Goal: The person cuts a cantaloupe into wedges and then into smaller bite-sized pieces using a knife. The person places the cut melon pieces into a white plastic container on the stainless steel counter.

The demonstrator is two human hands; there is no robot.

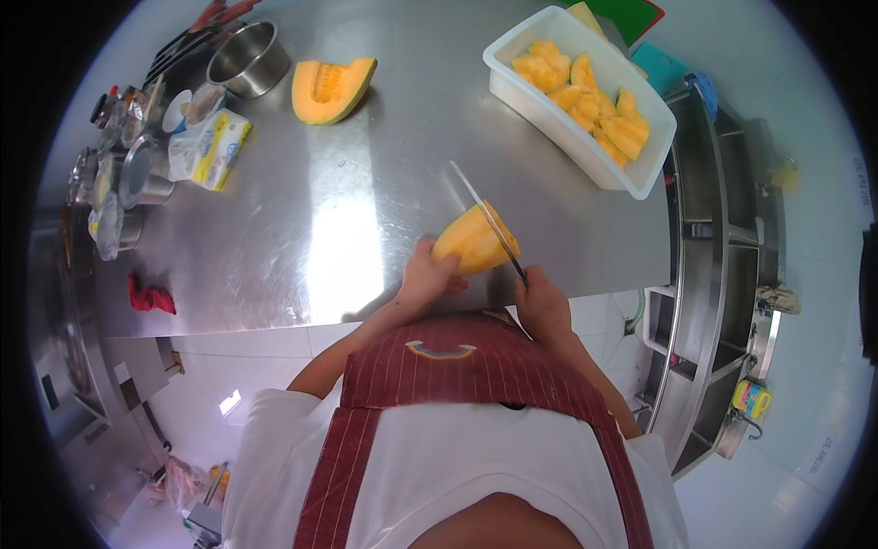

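Observation:
My left hand [426,276] grips the left end of a peeled piece of orange-fleshed melon [466,241] on the steel table. In my right hand [544,302] is the dark handle of a long-bladed knife [484,208]. The blade lies across the melon near its right end, pointing up and to the left; how deep it sits cannot be told. Farther back lies an unpeeled melon wedge [334,91] with green rind and a seed hollow. A white plastic tub [549,127] at the back right holds several cut melon pieces [583,99].
The stainless steel table [260,226] ends just before my apron. A steel pot [248,60], a yellow-and-white packet [218,149] and lidded containers [140,171] crowd the left side. A red cloth [151,295] lies at front left. Steel sinks [699,274] stand to the right.

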